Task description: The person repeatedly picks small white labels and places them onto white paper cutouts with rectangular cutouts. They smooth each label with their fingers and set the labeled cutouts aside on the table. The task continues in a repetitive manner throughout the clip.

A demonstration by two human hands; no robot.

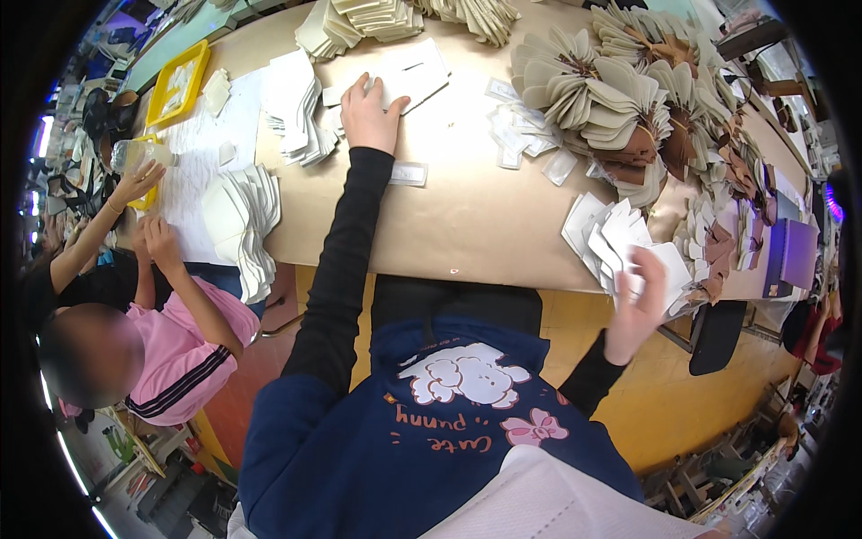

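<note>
My left hand [370, 117] reaches across the table with its fingers spread. It rests on the near left edge of a flat white panel [417, 72] that has a short dark slit. Just left of it stands a fanned stack of white cut pieces [296, 108]. On the right, my right hand [639, 301] is raised at the table's front edge, its bent fingers smeared by motion. Close beside it lies a spread of loose white pieces [597, 234]. Whether its fingers touch one of them cannot be made out.
Bundles of beige and brown pieces [620, 99] fill the right side. Small clear packets [521, 130] lie near them, and a small labelled packet [409, 174] lies by my left wrist. At left are a wavy white stack [242, 225], a yellow tray [177, 85] and a co-worker in pink [193, 350].
</note>
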